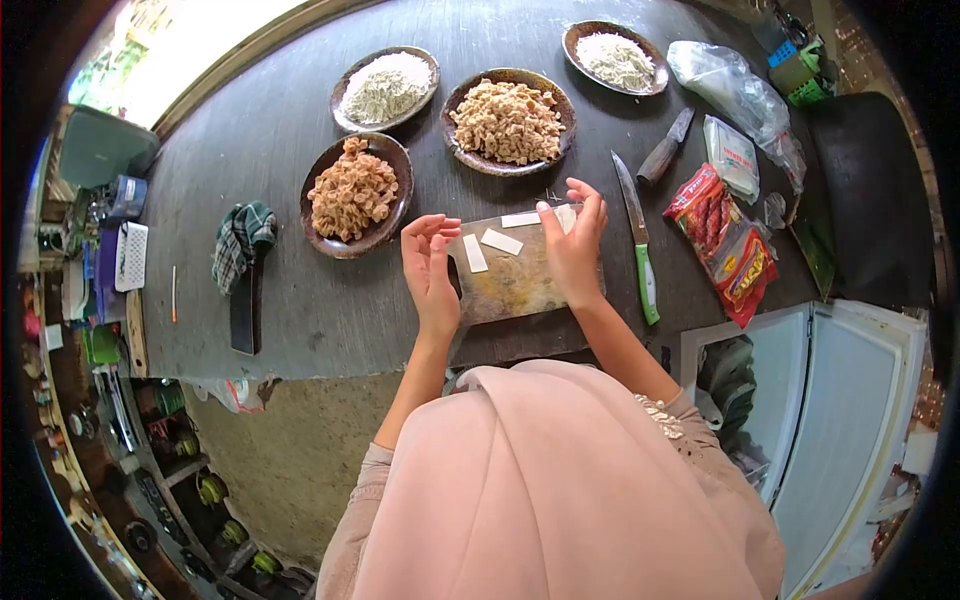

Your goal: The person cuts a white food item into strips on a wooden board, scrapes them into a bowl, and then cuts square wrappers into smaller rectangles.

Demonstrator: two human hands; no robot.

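A worn cutting board (pixel 512 285) lies at the table's front edge, between my two hands. Several white rectangular pieces rest on it, among them one upright strip (pixel 474 253) and one slanted strip (pixel 502 241). My left hand (pixel 432 275) is at the board's left edge, fingers curved and apart, holding nothing. Over the board's right side is my right hand (pixel 575 245), its thumb and fingers spread beside a whitish piece at the top right corner. Nothing shows gripped in it.
Brown bowls hold brown chunks (pixel 507 120), (pixel 352 190) and white shreds (pixel 388 88), (pixel 615 60). Right of the board lie a green-handled knife (pixel 647 285), another knife (pixel 661 155), a red sausage packet (pixel 722 240) and plastic bags (pixel 730 85). A cloth (pixel 243 240) is left.
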